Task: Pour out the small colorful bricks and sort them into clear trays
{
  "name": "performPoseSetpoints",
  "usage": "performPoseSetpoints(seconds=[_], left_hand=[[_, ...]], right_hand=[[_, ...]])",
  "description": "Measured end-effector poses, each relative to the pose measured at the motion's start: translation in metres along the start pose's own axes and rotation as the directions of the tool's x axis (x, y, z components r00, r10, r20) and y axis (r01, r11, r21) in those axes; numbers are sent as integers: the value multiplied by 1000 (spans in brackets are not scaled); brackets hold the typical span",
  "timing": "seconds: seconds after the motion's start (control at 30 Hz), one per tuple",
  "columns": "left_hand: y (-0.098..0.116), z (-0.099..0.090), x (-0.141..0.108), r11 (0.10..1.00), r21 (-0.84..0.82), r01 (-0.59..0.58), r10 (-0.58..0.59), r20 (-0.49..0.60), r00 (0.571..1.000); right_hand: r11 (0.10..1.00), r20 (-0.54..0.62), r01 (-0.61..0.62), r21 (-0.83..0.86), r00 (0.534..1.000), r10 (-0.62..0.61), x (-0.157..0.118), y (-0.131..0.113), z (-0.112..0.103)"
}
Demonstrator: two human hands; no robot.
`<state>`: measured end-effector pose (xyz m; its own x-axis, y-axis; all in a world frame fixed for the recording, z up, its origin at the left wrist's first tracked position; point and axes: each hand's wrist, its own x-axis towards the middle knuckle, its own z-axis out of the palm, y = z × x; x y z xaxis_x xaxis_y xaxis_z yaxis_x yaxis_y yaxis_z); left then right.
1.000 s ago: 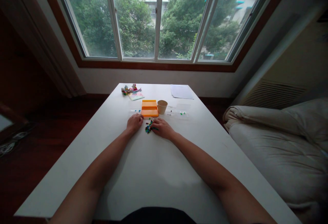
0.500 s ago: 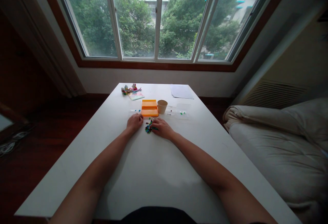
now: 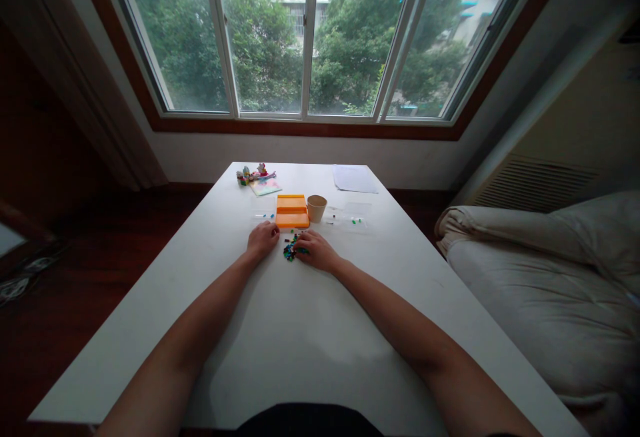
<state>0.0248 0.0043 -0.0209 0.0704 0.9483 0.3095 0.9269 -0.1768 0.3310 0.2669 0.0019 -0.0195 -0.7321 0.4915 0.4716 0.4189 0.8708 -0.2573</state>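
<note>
A small heap of tiny coloured pieces (image 3: 289, 249), green, blue and dark, lies on the white table (image 3: 300, 330); they look like small building bricks. My right hand (image 3: 318, 250) rests at the heap's right side, its fingers apart and bent over the pieces, the tips among them. To the left of the heap, my left hand (image 3: 263, 238) lies on the table with its fingers curled together; whatever is between them is hidden. Just beyond both hands sits an orange tray (image 3: 292, 210) with a ridge across it. A tan paper cup (image 3: 317, 208) stands against its right side.
Clear shallow trays flank the middle: the left one (image 3: 257, 207) has a few blue pieces, the right one (image 3: 363, 209) green ones. Farther back are a colourful brick model (image 3: 257, 174), a printed sheet (image 3: 266, 187) and white papers (image 3: 355, 178). A sofa (image 3: 540, 277) stands right.
Almost nothing differs. The right hand's fingers have shifted very slightly at the heap; my left hand stays where it was.
</note>
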Motion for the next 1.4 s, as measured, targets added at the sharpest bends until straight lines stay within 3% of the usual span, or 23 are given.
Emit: performPoseSetpoints(seconds=[0.2, 0.33, 0.4, 0.47, 0.57, 0.63, 0.8, 1.4], left_hand=[[-1, -1, 0, 1000, -15, 4, -4, 10, 1000], [0, -3, 0, 1000, -15, 11, -10, 23, 1000], [1, -4, 0, 1000, -13, 10, -10, 30, 1000], [3, -6, -1, 1000, -11, 10, -10, 32, 999], [5, -8, -1, 1000, -10, 18, -18, 37, 999], [6, -9, -1, 1000, -10, 22, -21, 39, 999], [5, -8, -1, 1000, -10, 23, -23, 41, 999], [7, -10, -1, 999, -20, 29, -28, 54, 998]], right_hand=[[1000, -13, -10, 13, 1000, 10, -1, 1, -1], [988, -128, -153, 6, 980, 152, -3, 5, -6], [955, -231, -297, 10, 928, 291, -5, 11, -10], [892, -306, -451, 25, 846, 436, -7, 18, -14], [782, -314, -623, 25, 738, 597, -11, 32, -19], [731, -283, -681, -32, 708, 647, -13, 40, -21], [666, -253, -723, -182, 689, 679, -17, 48, -22], [657, -277, -727, -199, 685, 674, -19, 51, -19]])
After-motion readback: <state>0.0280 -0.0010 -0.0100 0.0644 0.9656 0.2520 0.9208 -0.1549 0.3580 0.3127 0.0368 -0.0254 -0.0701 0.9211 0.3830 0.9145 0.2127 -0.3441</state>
